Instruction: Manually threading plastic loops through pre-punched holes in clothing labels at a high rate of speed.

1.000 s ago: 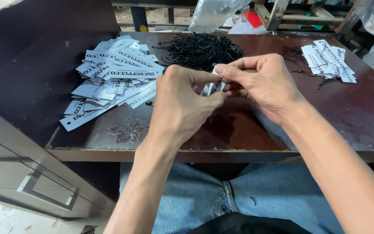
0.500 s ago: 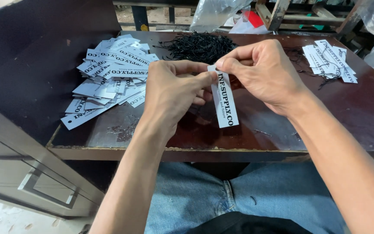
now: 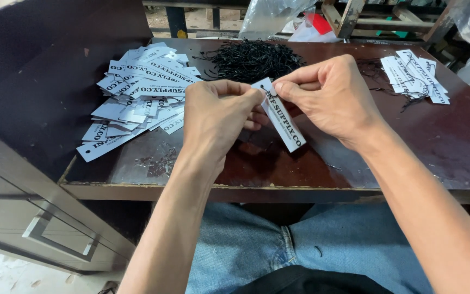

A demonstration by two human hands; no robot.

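Since half a second ago the white paper tag (image 3: pixel 282 115) has tilted a little, its lower end now slanting toward the right, while both hands stay raised over the table.

Head view: one tag is held up between the two hands. The left hand (image 3: pixel 216 117) pinches its upper end with thumb and fingertips closed on it; the right hand (image 3: pixel 330 95) pinches the same top corner from the other side, fingers closed. The tag hangs above the dark brown table (image 3: pixel 452 147), not touching it. On the table lie three heaps: a loose pile of white tags (image 3: pixel 137 92) at the left, too overlapped to count, a tangle of black strings (image 3: pixel 254 59) at the middle back, and a smaller stack of strung tags (image 3: pixel 414 73) at the right.
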